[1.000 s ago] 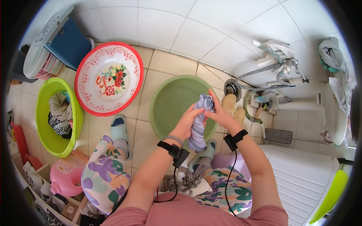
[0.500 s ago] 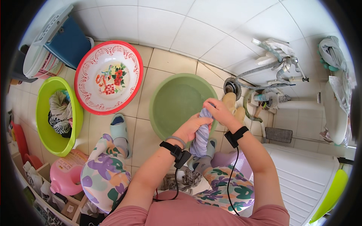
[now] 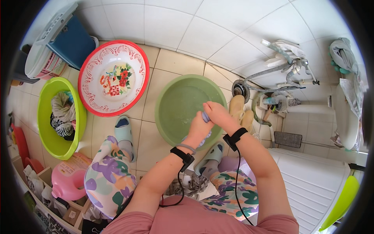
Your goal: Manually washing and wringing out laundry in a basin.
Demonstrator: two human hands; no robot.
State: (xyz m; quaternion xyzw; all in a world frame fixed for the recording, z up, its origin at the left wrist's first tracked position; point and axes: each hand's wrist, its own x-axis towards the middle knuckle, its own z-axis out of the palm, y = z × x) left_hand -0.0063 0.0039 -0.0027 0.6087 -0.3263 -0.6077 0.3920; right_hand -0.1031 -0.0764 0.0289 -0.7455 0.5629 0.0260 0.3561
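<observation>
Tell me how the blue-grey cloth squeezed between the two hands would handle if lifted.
The blue-grey cloth is bunched small between the left hand and right hand, so it is probably soft and floppy. Held over the round green plastic basin, it is likely wet, so heavier and apt to drip.

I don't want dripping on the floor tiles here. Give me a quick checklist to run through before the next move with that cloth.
1. Both hands on the cloth: ok. The left hand and right hand are closed on the bluish cloth.
2. Cloth over the green basin: ok, it sits above the basin's near right part.
3. Cloth bunched tight: ok, only small bits show between the fingers.
4. Water wrung out: cannot tell, no drips can be made out.
5. Basin upright on the tiles: ok.
6. Feet out of the way: ok, both slippers sit outside the basin's rim.
</observation>
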